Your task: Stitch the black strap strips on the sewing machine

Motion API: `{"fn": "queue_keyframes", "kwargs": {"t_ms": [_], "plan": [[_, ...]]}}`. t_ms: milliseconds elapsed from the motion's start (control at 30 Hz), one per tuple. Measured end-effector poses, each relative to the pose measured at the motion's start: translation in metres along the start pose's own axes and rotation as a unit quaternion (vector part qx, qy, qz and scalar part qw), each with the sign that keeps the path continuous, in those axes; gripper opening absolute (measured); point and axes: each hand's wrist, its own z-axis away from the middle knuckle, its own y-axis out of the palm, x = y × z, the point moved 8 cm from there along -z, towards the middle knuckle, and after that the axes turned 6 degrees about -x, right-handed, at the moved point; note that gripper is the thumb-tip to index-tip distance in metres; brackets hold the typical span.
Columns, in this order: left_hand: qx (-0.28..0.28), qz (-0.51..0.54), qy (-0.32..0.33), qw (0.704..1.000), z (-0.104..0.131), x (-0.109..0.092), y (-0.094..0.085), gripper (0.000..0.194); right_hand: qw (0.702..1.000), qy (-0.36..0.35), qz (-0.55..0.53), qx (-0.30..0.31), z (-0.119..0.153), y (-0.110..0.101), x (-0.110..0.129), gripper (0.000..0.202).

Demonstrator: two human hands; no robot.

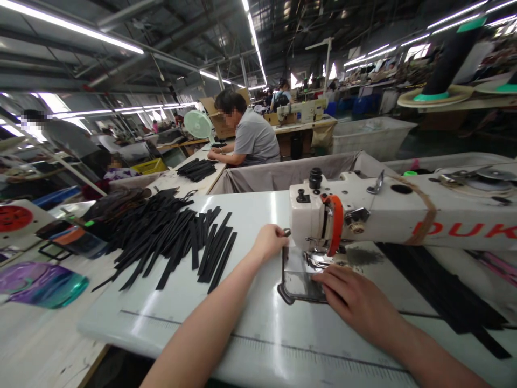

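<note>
At the sewing machine (365, 210), my left hand (267, 242) is beside the needle head. Its fingertips are pinched on the short dark end of a black strip (287, 233). My right hand (351, 293) rests over the metal bed plate (302, 285), in front of the presser foot (319, 260). Its fingers are extended and lie close to the plate; the thumb is hidden, and nothing shows beneath the fingers. An orange-red guard (335, 226) stands just above the right fingertips. A pile of black fabric strips (161, 231) spreads to the left.
More black strips (440, 285) lie under the machine arm at right. A purple and teal container (44, 283) stands at left. Ahead, a co-worker (256, 132) sits by another strip pile (197, 170) and a green fan (197, 125). A thread cone (448, 64) is at upper right.
</note>
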Motion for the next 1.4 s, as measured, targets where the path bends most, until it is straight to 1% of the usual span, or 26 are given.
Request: {"fn": "queue_keyframes", "kwargs": {"t_ms": [67,100,133,167,200,233,267,300,333,367,400,467,567,667,733,800,833,900,933,1000,1067,1133,1200,1400], "plan": [[0.017,0.055,-0.024,0.998,0.026,0.006,-0.006,0.017,0.990,0.090,-0.102,0.027,-0.002,0.002,-0.003,0.023],[0.049,0.103,-0.036,0.993,0.041,0.008,-0.003,0.022,0.976,0.140,-0.159,0.050,-0.001,0.005,-0.004,0.022],[0.113,0.242,-0.063,0.962,0.059,0.007,0.008,0.028,0.956,0.185,-0.216,0.077,0.001,0.010,-0.003,0.022],[0.150,0.348,-0.079,0.922,0.074,0.004,0.016,0.036,0.931,0.222,-0.270,0.109,0.004,0.016,0.000,0.025],[0.156,0.405,-0.081,0.897,0.086,0.001,0.021,0.039,0.903,0.249,-0.320,0.144,0.008,0.022,0.003,0.028],[0.149,0.443,-0.080,0.881,0.094,0.000,0.025,0.040,0.874,0.269,-0.365,0.176,0.012,0.027,0.007,0.031],[0.135,0.460,-0.078,0.874,0.100,-0.001,0.028,0.040,0.849,0.285,-0.399,0.197,0.016,0.031,0.010,0.034],[0.117,0.465,-0.074,0.875,0.103,-0.001,0.030,0.038,0.829,0.297,-0.426,0.208,0.019,0.033,0.012,0.038],[0.102,0.466,-0.073,0.876,0.104,-0.001,0.032,0.037,0.814,0.305,-0.446,0.213,0.021,0.033,0.013,0.041],[0.094,0.467,-0.073,0.876,0.104,-0.001,0.034,0.037,0.805,0.310,-0.459,0.213,0.022,0.033,0.013,0.042],[0.092,0.470,-0.074,0.875,0.104,-0.001,0.035,0.037,0.802,0.312,-0.462,0.213,0.022,0.032,0.013,0.040],[0.103,0.475,-0.083,0.870,0.102,0.000,0.036,0.038,0.810,0.311,-0.447,0.220,0.021,0.032,0.013,0.036],[0.124,0.483,-0.112,0.859,0.100,0.007,0.032,0.036,0.839,0.303,-0.398,0.217,0.016,0.030,0.012,0.031],[0.093,0.500,-0.127,0.852,0.096,0.015,0.017,0.035,0.860,0.294,-0.363,0.203,0.014,0.028,0.009,0.032],[0.059,0.512,-0.104,0.851,0.093,0.016,0.003,0.033,0.873,0.296,-0.338,0.188,0.014,0.025,0.005,0.034],[0.038,0.522,-0.059,0.850,0.091,0.012,-0.009,0.029,0.897,0.290,-0.303,0.140,0.012,0.016,-0.001,0.032],[0.040,0.531,-0.031,0.846,0.091,0.007,-0.013,0.028,0.912,0.278,-0.284,0.103,0.010,0.008,-0.003,0.029],[0.066,0.556,0.022,0.828,0.095,-0.005,-0.018,0.028,0.935,0.242,-0.257,0.016,0.005,-0.013,-0.004,0.023],[0.085,0.570,0.049,0.816,0.098,-0.011,-0.019,0.028,0.940,0.224,-0.256,-0.023,0.003,-0.023,-0.003,0.022],[0.115,0.588,0.095,0.795,0.104,-0.021,-0.022,0.027,0.936,0.190,-0.285,-0.081,0.001,-0.039,0.002,0.019],[0.127,0.590,0.126,0.787,0.108,-0.026,-0.024,0.023,0.926,0.162,-0.321,-0.114,0.001,-0.049,0.007,0.022],[0.133,0.584,0.140,0.789,0.111,-0.027,-0.025,0.022,0.923,0.141,-0.336,-0.123,0.003,-0.054,0.011,0.029],[0.138,0.580,0.142,0.791,0.112,-0.027,-0.025,0.023,0.927,0.129,-0.333,-0.117,0.005,-0.054,0.013,0.034],[0.147,0.592,0.134,0.781,0.112,-0.028,-0.024,0.028,0.931,0.124,-0.322,-0.118,0.011,-0.052,0.012,0.036]]}}
